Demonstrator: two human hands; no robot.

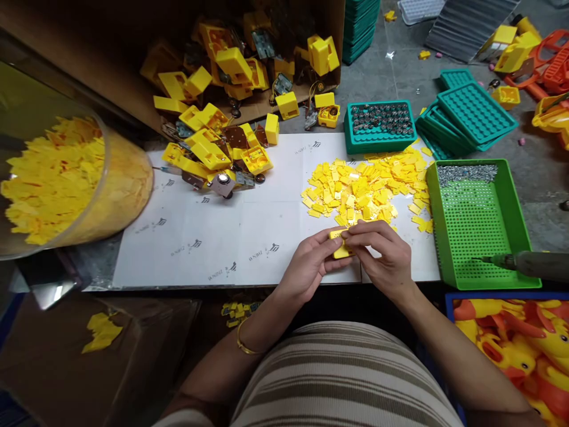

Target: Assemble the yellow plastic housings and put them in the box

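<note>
My left hand [309, 267] and my right hand [384, 255] meet near the table's front edge, both closed on one small yellow plastic box part [340, 246]. The left grips it from below and the side. The right's fingers press on its top. Just beyond my hands lies a spread pile of small flat yellow plastic pieces [364, 187] on white paper [222, 237].
A green tray [515, 237] holding screws stands at the right, with an electric screwdriver [528, 264] lying over its near corner. A teal tray of metal parts [379, 124], stacked teal trays [471, 112], a heap of yellow housings [217, 151], and a bin of yellow pieces [66, 178] surround the paper.
</note>
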